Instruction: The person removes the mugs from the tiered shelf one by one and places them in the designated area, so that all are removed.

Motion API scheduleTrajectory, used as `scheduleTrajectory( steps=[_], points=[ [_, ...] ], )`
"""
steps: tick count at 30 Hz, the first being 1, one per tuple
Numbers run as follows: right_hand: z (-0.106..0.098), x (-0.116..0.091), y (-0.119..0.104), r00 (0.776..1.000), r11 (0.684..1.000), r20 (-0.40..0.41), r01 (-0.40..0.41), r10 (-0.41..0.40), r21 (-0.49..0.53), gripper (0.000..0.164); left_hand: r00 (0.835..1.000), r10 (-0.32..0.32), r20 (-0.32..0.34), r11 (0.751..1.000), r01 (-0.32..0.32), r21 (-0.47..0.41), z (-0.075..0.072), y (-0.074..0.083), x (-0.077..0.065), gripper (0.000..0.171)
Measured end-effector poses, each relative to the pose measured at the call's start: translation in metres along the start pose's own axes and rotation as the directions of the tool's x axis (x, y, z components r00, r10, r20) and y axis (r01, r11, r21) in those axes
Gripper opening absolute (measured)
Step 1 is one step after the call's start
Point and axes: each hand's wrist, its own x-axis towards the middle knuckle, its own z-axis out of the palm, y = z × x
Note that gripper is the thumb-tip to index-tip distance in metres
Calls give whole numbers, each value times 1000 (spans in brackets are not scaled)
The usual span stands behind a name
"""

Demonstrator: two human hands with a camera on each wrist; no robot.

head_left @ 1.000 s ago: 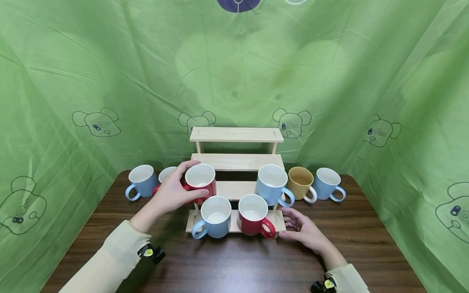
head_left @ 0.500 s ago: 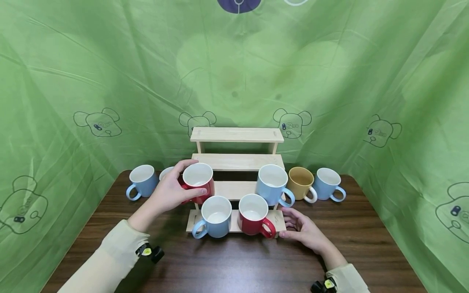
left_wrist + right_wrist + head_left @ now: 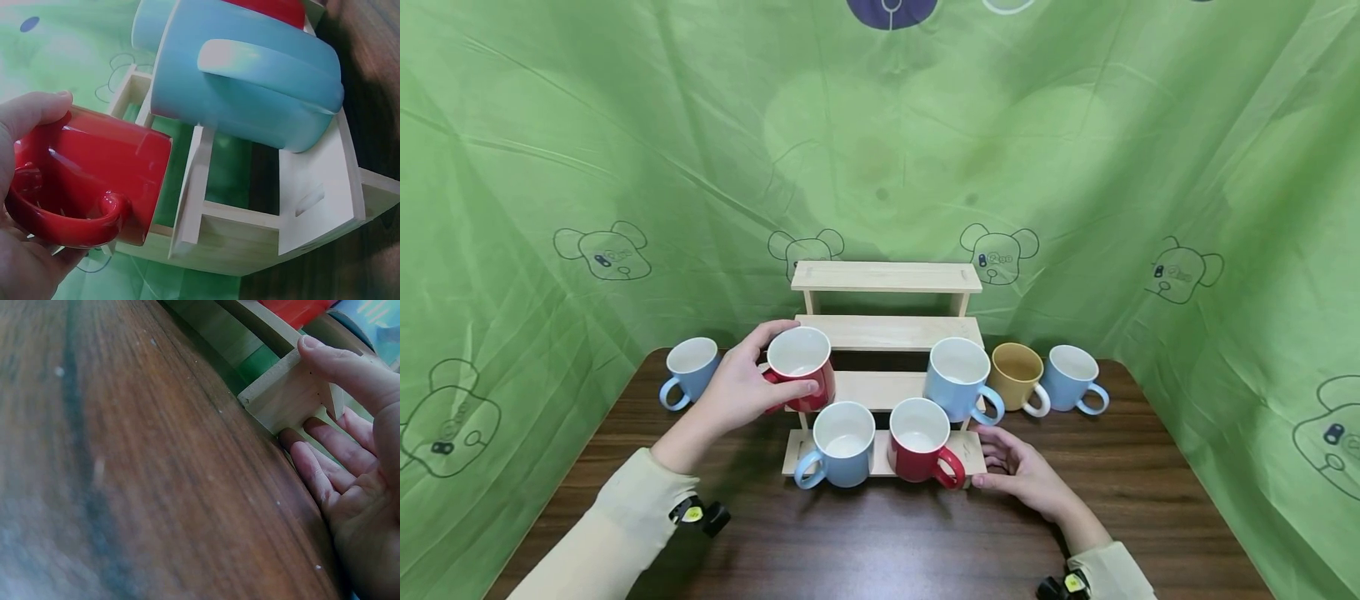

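Observation:
My left hand (image 3: 741, 385) grips a red mug (image 3: 808, 367) by its body, thumb in front and fingers behind. The mug is upright at the left end of the second step of a wooden tiered stand (image 3: 887, 332). In the left wrist view a gap shows between the red mug's base (image 3: 156, 187) and the step. My right hand (image 3: 1026, 475) holds the right end of the lowest step, thumb at its front corner, fingers at its side. On that step stand a blue mug (image 3: 842, 450) and another red mug (image 3: 917, 450). A blue mug (image 3: 955, 387) sits on the second step's right.
A yellow mug (image 3: 1017, 383) and a blue mug (image 3: 1067, 383) stand on the dark wooden table (image 3: 880, 542) right of the stand. Another blue mug (image 3: 692, 371) stands at the back left. Green cloth (image 3: 880, 150) hangs behind and at both sides.
My left hand has moved left and slightly up with the red mug. It now hides the mug that showed behind it. My right hand has stayed at the stand.

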Motion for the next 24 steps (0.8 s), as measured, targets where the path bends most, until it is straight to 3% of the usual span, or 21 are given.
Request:
scheduleTrajectory(
  steps=[14,24],
  points=[
    [0,-1,-2,1000,1000,-5,-24,24,4,77,1000,-21,-7,1000,21,9,-13,10,-2,90],
    [1,-1,-1,1000,1000,10,14,-15,18,75,1000,-14,-18,1000,14,1,-19,14,-4,89]
  ],
)
